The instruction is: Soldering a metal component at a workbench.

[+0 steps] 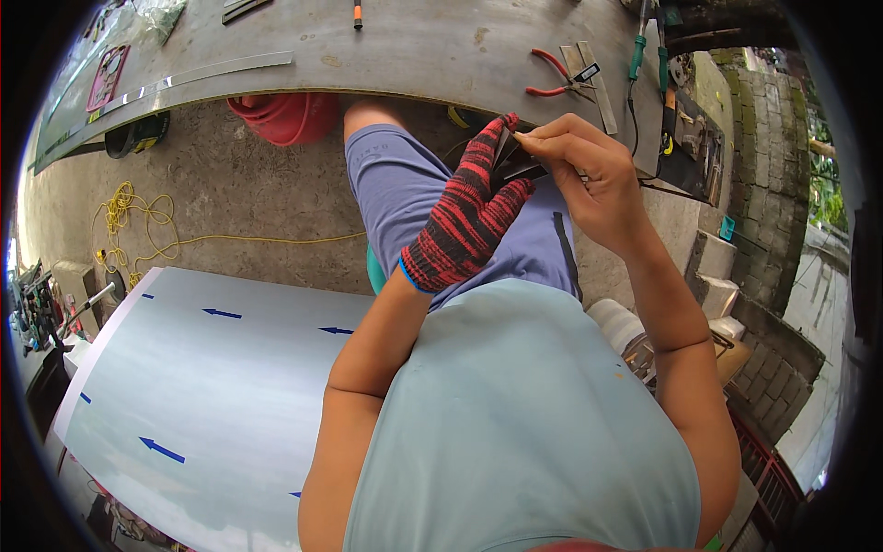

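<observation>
My left hand (469, 207), in a red-and-black knit glove with blue trim, holds a thin dark metal piece (512, 164) between its fingers and thumb above my lap. My bare right hand (589, 170) pinches at the upper end of the same piece, thumb and fingertips pressed together. Much of the piece is hidden by the fingers, so its full shape cannot be told. Just beyond my right hand, red-handled pliers (550, 72) lie on the metal-topped table (414, 46) by some flat metal strips (602, 97).
Green-handled tools with a cord (636, 57) lie at the table's right end. A long metal strip (230, 69) runs along its left edge. Under it sits a red bucket (290, 120). Yellow cord (129, 216) coils on the floor, near a large sheet with blue arrows (230, 368).
</observation>
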Motion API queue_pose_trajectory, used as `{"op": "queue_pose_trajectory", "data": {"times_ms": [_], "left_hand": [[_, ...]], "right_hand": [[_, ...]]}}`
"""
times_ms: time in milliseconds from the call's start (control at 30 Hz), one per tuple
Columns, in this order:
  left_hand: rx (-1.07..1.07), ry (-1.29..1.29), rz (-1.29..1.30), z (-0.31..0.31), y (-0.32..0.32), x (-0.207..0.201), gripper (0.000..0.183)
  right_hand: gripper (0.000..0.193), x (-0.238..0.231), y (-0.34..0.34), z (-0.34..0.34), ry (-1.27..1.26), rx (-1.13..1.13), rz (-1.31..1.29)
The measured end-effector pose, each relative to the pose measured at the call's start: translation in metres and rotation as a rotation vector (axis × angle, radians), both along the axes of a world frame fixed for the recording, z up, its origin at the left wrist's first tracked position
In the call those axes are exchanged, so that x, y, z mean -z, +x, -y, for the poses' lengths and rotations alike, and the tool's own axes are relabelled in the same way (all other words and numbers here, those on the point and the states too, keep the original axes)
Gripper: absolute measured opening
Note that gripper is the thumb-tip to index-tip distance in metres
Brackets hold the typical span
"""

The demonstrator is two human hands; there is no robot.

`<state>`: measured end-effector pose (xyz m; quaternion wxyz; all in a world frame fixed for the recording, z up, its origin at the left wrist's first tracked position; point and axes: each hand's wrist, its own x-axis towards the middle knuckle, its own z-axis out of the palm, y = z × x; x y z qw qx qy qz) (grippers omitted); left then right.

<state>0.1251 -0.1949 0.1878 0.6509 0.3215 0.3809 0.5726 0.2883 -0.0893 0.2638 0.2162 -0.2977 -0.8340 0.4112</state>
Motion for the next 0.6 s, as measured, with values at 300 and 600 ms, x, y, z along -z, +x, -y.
{"op": "queue_pose_trajectory", "data": {"times_ms": [300, 600], "left_hand": [[0.122, 0.003, 0.053, -0.006, -0.030, 0.003, 0.072], [0.240, -0.004, -0.058, -0.008, -0.040, -0.012, 0.069]], "right_hand": [[0.025, -0.008, -0.004, -0.013, 0.217, -0.089, 0.077], [0.028, -0.013, -0.013, -0.012, 0.323, -0.200, 0.125]]}}
